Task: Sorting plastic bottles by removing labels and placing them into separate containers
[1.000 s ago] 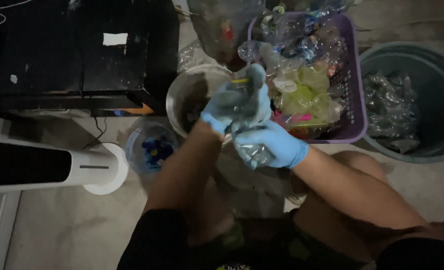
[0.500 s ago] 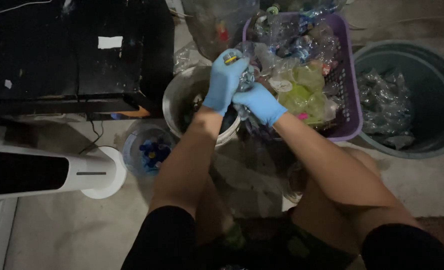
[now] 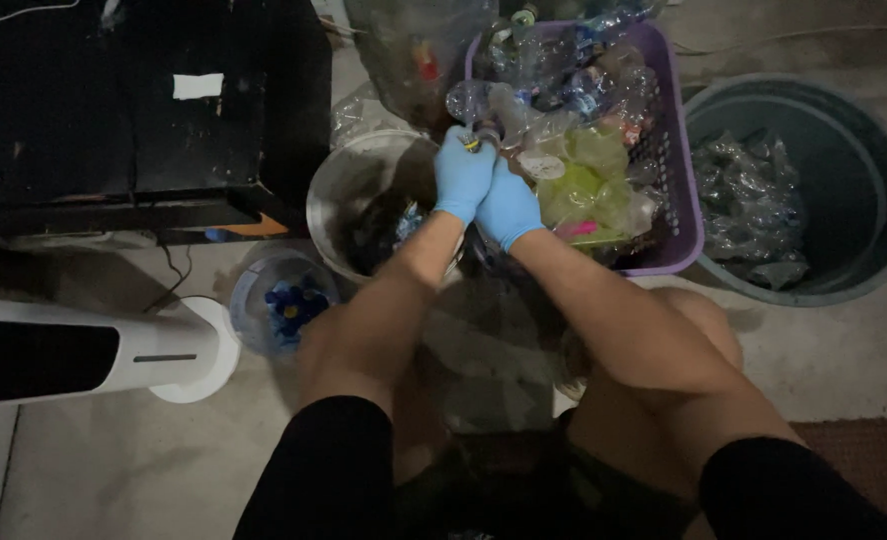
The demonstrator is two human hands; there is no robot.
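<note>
Blue-gloved left hand (image 3: pixel 463 172) and right hand (image 3: pixel 505 205), pressed together, grip a clear plastic bottle (image 3: pixel 476 104) beside the purple plastic basket (image 3: pixel 686 215).

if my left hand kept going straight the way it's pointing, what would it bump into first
Probably the clear plastic bottle right at its fingertips. The left hand points up the picture toward the purple basket, and the bottle lies at the basket's near corner. Depth is hard to judge from above, so the hand may already touch it.

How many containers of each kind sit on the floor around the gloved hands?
Purple basket of plastic bottles: 1
Pale bucket under the left hand and right hand: 1
Grey bin of crushed plastic: 1
Small tub of blue caps: 1
Total: 4
</note>
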